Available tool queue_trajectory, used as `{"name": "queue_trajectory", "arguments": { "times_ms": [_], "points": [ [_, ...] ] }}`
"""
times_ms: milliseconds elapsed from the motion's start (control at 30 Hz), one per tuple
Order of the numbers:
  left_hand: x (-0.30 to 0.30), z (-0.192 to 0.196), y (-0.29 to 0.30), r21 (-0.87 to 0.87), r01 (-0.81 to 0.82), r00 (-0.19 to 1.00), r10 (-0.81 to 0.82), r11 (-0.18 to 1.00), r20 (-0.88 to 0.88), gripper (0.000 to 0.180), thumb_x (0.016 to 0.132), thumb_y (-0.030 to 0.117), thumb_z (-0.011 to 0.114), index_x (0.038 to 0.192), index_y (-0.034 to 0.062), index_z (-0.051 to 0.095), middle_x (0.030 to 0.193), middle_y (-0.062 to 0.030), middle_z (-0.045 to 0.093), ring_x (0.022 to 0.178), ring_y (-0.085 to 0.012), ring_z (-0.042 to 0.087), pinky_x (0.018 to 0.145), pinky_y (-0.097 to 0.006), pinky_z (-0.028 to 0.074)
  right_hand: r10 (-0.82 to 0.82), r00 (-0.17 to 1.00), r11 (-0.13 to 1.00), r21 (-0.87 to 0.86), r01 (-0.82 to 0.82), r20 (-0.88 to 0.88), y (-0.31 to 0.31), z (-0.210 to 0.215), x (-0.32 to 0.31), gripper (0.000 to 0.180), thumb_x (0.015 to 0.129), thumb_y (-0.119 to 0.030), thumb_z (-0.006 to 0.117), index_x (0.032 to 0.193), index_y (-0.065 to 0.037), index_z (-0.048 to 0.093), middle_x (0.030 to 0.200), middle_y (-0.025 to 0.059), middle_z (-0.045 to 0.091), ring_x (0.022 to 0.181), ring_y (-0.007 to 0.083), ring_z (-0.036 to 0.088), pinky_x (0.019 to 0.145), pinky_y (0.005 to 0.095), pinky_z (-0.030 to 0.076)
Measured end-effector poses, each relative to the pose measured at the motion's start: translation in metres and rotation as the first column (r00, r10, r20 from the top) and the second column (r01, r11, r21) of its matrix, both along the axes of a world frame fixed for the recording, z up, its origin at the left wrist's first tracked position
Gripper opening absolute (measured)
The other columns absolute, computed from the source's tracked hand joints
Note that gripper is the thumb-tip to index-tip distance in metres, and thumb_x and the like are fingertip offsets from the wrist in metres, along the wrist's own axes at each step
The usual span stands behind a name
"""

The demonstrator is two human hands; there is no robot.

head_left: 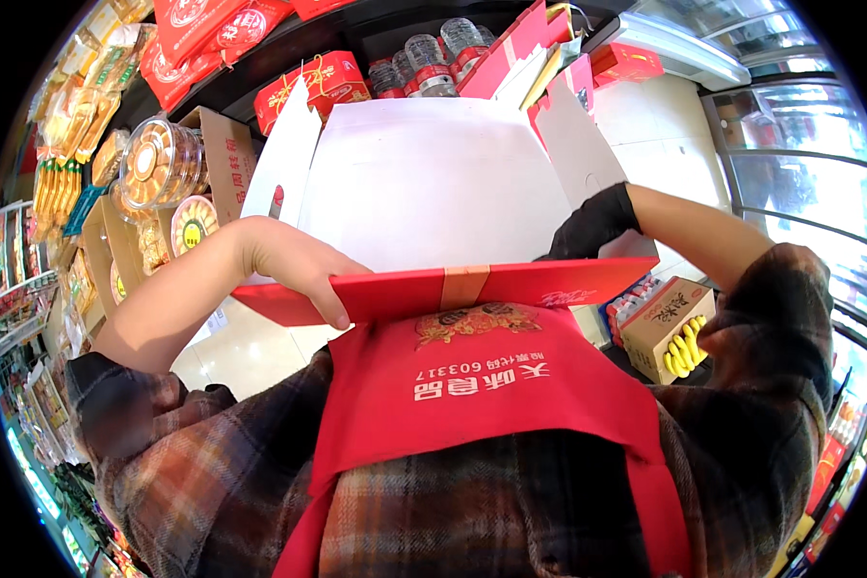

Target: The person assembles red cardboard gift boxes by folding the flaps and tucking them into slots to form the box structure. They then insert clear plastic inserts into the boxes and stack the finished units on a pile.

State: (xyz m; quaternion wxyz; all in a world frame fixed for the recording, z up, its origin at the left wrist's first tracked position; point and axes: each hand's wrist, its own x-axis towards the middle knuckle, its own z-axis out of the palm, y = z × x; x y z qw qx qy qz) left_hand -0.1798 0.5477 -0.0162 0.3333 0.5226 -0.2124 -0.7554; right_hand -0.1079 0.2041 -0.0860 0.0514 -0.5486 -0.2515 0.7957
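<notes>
A large cardboard gift box (385,297), red outside and white inside, stands open-topped in front of my body with its side flaps raised. My left hand (303,268) is bare and closed over the left part of the near red wall, thumb outside, other fingers hidden inside. My right hand (592,226), in a black glove, reaches down inside the near right corner; its fingers are hidden behind the wall. Brown tape (464,285) runs over the middle of the near wall. Just behind that wall hangs my red apron (482,385).
Round clear tubs of pastries (164,164) and bagged snacks (87,106) fill shelves at left. Beyond the box are bottles (429,63) and red gift boxes (318,82). At right, a brown carton (665,323) stands beside yellow bananas (686,347), near glass-fronted shelving (800,144).
</notes>
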Motion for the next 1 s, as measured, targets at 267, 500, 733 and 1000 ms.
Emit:
{"name": "queue_trajectory", "arguments": {
  "times_ms": [267,500,733,1000],
  "points": [
    [-0.01,-0.016,0.011,0.092,-0.31,0.885,0.323,0.946,-0.334,0.085,0.075,0.04,0.066,0.138,-0.0002,0.027,0.137,-0.0139,0.037,0.123,-0.0204,0.036,0.102,-0.032,0.028,-0.19,0.982,0.981,0.039,0.19,-0.004,0.012,0.026,-0.012,0.038,0.089,-0.028,0.049,0.115,-0.001,0.056,0.102,0.0076,0.061,0.089,0.0129,0.051,0.084,0.0291,0.041],
    [-0.011,-0.034,-0.025,0.079,-0.296,0.872,0.303,0.952,-0.386,0.076,0.074,0.045,0.064,0.13,0.0001,0.04,0.129,-0.0126,0.045,0.116,-0.0177,0.044,0.097,-0.031,0.035,-0.254,0.96,0.966,0.01,0.257,-0.121,0.033,0.045,-0.013,0.035,0.092,-0.026,0.044,0.111,0.001,0.056,0.099,0.0066,0.06,0.09,0.0125,0.05,0.086,0.0296,0.04],
    [-0.007,-0.035,-0.026,0.193,-0.217,0.893,0.274,0.957,-0.356,0.076,0.075,0.036,0.065,0.133,-0.0033,0.035,0.132,-0.0147,0.043,0.117,-0.0194,0.045,0.098,-0.032,0.036,0.015,0.998,0.998,0.063,-0.011,-0.062,0.031,0.034,-0.009,0.05,0.094,-0.033,0.042,0.126,0.006,0.043,0.125,0.0146,0.05,0.117,0.0217,0.043,0.098,0.0311,0.034],
    [-0.01,-0.032,0.031,0.243,-0.217,0.881,0.297,0.945,-0.369,0.075,0.078,0.033,0.065,0.13,-0.0108,0.033,0.133,-0.0176,0.042,0.118,-0.0198,0.044,0.098,-0.032,0.036,-0.459,0.887,0.887,0.039,0.461,-0.043,0.007,0.043,-0.003,0.069,0.091,-0.054,0.039,0.124,0.005,0.045,0.125,0.0152,0.05,0.113,0.0192,0.045,0.098,0.0311,0.035]
  ]
}}
